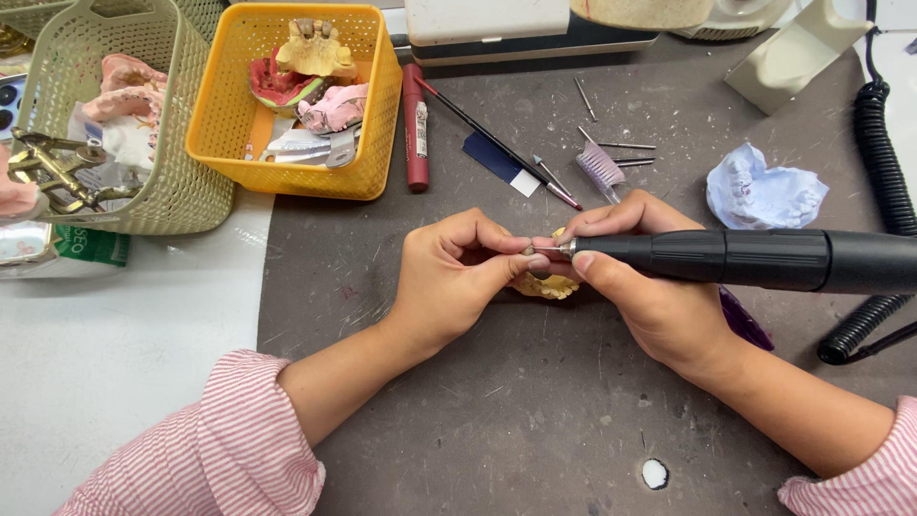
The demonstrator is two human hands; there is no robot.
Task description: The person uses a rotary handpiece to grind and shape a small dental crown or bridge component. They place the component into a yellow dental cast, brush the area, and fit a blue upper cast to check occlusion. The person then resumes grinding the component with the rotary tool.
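My left hand (454, 277) pinches a small yellow dental cast (549, 286) over the grey work mat, with most of the cast hidden under my fingers. My right hand (640, 287) grips a black rotary handpiece (755, 259) like a pen. Its thin metal bur (544, 249) points left and meets the cast beside my left thumb. The handpiece body runs off the right edge of the view.
A yellow basket (296, 162) and a green basket (181, 191) with dental models stand at the back left. A red marker (415, 129), a brush (497, 143), loose burs (626, 146), a blue-white cast (764, 191) and a coiled black cable (884, 182) lie behind my hands.
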